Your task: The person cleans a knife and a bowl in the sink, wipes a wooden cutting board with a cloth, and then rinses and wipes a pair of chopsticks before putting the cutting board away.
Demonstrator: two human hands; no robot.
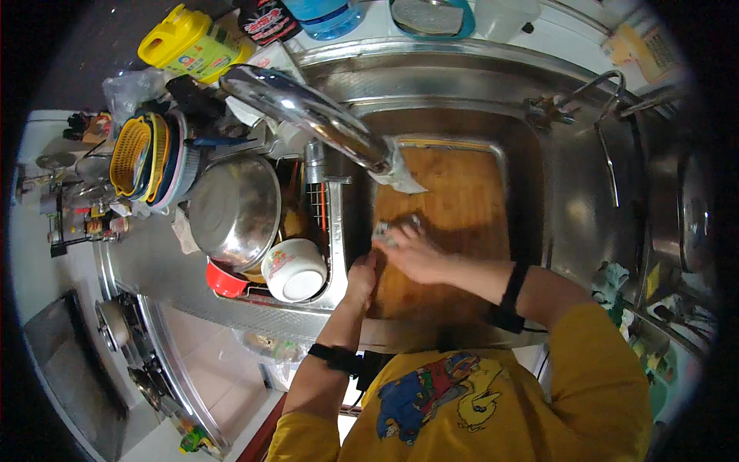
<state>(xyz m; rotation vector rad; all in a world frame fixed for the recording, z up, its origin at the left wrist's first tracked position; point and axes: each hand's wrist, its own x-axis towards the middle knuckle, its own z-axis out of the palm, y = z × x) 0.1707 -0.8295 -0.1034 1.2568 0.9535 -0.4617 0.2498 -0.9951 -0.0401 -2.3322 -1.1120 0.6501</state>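
A wooden cutting board [450, 196] lies in the basin of a stainless steel sink. My left hand [361, 278] grips the board's left edge, its fingertips partly hidden. Over the left part of the board, my right hand [417, 257] is closed on a crumpled greyish scrubber [388, 232] that touches the wood; whether it is steel wool or cloth cannot be told. Above the far left corner of the board ends a chrome faucet [312, 118], with white material [404, 176] wrapped around its tip. No running water is visible.
Left of the basin, a dish rack [336, 231] holds a large metal bowl [236, 211] and a white bowl [294, 270]. Stacked plastic baskets [131, 156] stand beyond it. A yellow jug [193, 46] is at the back. A bent metal pipe [606, 138] rises at the right.
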